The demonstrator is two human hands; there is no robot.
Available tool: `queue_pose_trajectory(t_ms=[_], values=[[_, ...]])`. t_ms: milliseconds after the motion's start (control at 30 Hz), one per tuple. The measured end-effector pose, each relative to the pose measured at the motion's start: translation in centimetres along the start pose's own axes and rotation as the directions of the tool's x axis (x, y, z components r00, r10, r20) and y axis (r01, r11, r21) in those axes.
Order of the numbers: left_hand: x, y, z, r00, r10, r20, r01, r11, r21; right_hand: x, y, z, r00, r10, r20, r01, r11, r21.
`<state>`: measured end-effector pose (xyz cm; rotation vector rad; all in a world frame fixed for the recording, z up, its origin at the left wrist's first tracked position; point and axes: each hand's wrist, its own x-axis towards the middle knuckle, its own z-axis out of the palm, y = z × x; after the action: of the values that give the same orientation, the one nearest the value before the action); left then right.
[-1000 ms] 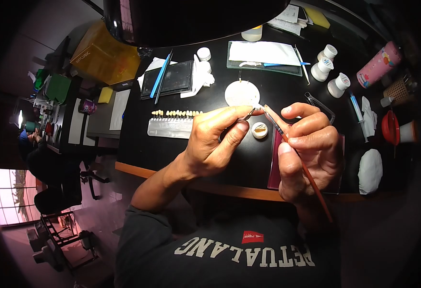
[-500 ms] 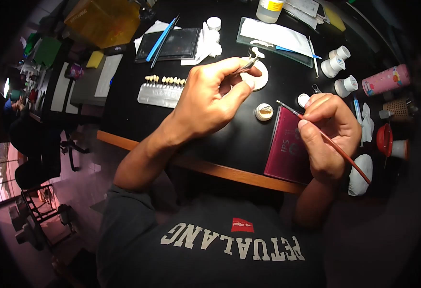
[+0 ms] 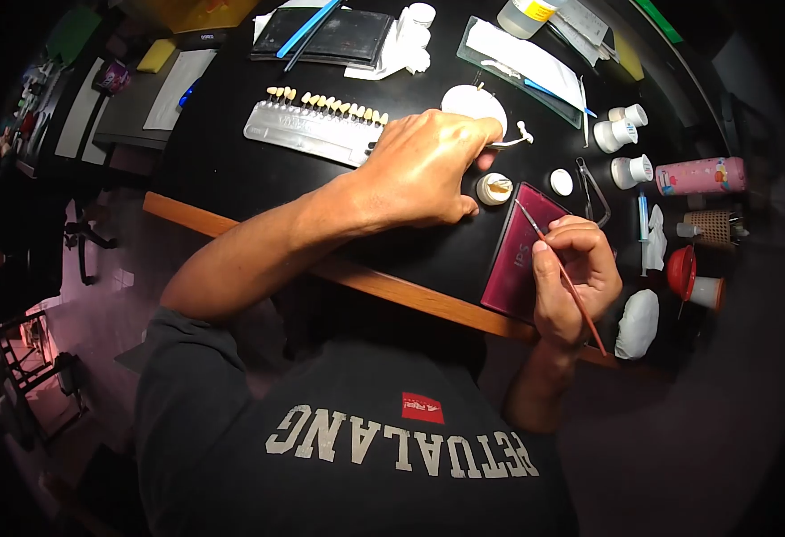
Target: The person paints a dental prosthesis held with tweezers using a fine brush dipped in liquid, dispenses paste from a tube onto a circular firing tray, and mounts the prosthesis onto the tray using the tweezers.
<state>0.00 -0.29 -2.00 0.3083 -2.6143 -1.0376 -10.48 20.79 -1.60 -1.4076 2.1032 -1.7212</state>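
My left hand (image 3: pixel 419 170) is over the bench, back upward, closed on metal tweezers (image 3: pixel 503 144) mostly hidden under the fingers. At their tip sits a small white tooth-shaped piece (image 3: pixel 525 132). The left thumb reaches down beside a small open jar (image 3: pixel 494 189) with yellowish-brown material inside. My right hand (image 3: pixel 576 277) pinches a fine paintbrush (image 3: pixel 573 291) with a red-brown handle. Its tip points up-left, over the edge of a dark magenta case (image 3: pixel 507 268). Behind the left hand lies a round white disc (image 3: pixel 475 106) with a small peg.
A tooth shade guide (image 3: pixel 307 134) lies left of my left hand. Right of the jar are a white lid (image 3: pixel 561 182) and a metal instrument (image 3: pixel 595 192). White bottles (image 3: pixel 615 134), a pink cylinder (image 3: pixel 699 175) and a red bowl (image 3: pixel 682 271) line the right side.
My left hand has turned over and come down toward the jar, swinging the white piece to the right. My right hand still holds the brush, and the view has shifted slightly.
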Motion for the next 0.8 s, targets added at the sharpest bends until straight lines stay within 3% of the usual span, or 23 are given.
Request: queue_pose_trajectory(t_ms=[100, 333, 800], values=[[0.2, 0.1, 0.5, 1.0, -0.018, -0.012, 0.018, 1.0, 0.002, -0.4, 0.7, 0.5, 0.99, -0.131, -0.046, 0.126, 0.987, -0.095], [0.5, -0.3, 1.8, 0.996, 0.039, -0.083, -0.039, 0.999, -0.007, -0.1, 1.3, 1.1, 0.964, -0.264, -0.035, 0.251, 0.946, -0.207], [0.6, 0.0, 1.6, 1.0, 0.006, -0.025, -0.007, 1.0, -0.028, 0.1, 1.4, 1.9, 0.942, -0.328, -0.068, 0.304, 0.924, -0.233]])
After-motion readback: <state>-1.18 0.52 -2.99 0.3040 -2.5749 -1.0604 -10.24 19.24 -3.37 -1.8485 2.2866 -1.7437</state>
